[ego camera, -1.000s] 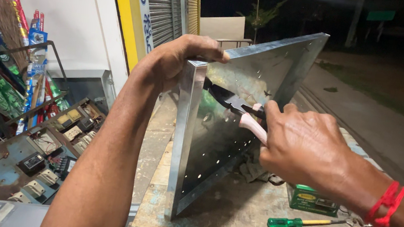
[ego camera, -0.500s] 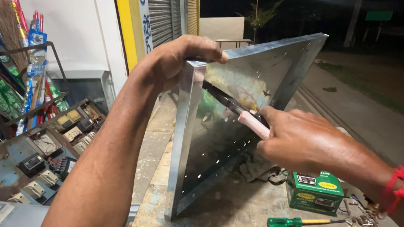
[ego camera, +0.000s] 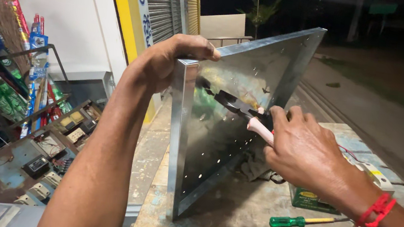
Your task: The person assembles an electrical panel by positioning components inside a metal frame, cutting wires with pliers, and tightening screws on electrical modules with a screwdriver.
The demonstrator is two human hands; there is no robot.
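At frame centre, the left hand (ego camera: 167,64) grips the top corner of the upright metal panel (ego camera: 226,127) standing on the desk (ego camera: 229,222). The right hand (ego camera: 307,154) presses pliers (ego camera: 244,111) against its face; fastening looks unfinished.

Both forearms are seen bare, with no sleeves worn. A red thread band (ego camera: 376,212) is tied around the wrist of the right hand (ego camera: 307,154); nothing is worn on the left hand (ego camera: 167,64).
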